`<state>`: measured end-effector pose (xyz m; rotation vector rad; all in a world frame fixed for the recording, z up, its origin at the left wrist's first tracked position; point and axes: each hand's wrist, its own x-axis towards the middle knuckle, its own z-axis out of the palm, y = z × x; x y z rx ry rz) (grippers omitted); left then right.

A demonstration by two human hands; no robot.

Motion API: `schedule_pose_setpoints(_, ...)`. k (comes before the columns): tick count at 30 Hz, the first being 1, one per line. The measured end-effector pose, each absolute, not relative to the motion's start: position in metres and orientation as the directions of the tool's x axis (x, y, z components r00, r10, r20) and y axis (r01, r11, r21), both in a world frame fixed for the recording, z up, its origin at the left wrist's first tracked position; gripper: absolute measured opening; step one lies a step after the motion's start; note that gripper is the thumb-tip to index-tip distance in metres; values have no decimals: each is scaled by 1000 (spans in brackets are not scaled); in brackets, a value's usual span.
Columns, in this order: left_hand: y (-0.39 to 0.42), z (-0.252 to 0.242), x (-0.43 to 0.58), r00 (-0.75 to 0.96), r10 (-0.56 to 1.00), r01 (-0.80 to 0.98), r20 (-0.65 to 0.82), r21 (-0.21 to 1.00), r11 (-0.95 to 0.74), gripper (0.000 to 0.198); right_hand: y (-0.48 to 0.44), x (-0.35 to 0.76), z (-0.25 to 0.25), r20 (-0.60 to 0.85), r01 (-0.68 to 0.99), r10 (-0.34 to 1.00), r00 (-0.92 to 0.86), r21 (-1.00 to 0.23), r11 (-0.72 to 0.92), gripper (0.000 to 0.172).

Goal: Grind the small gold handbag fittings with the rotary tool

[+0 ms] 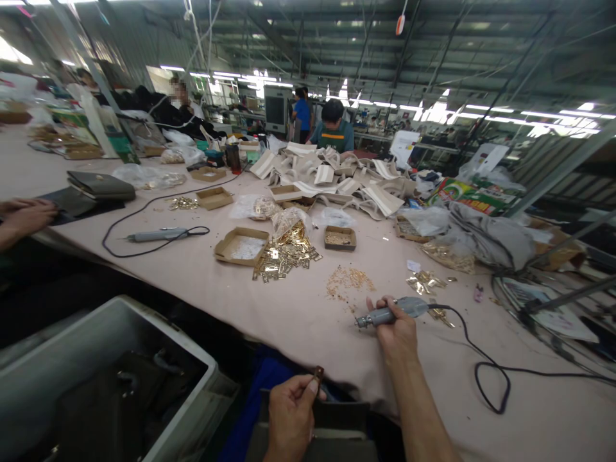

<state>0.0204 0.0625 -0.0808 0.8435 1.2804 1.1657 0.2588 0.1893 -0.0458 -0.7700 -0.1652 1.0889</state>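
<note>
My right hand (398, 330) grips a grey electric screwdriver (409, 307) with its tip pointing left, just above the table. Small gold screws (350, 281) lie scattered beyond that tip. Low in front of me, my left hand (291, 410) pinches a small, flat, brownish piece (318, 373) between thumb and finger; whether it is metal is hard to tell. Below and beside the left hand is a dark olive bag (344, 420), partly covered by the hand and cut off by the bottom edge.
Gold metal plates (283, 260) are heaped by a cardboard tray (226, 251). A grey bin (212, 378) holds dark bags at lower left. Another screwdriver (158, 235) lies left, near a co-worker's hands (26, 218). Pale straps (337, 173) pile up at the back; a cord (474, 350) loops right.
</note>
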Motion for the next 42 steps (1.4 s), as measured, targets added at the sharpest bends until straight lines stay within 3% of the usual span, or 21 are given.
schedule_pose_setpoints(17,62,-85,19,-66,954,-231,-293,934,271,52,269,244,-58,-124,-628,874,470,-743,232,49)
schedule_pose_setpoints(42,65,-96,25,-103,947,-255,-305,928,271,52,264,242,-70,-99,-585,885,456,-782,214,54)
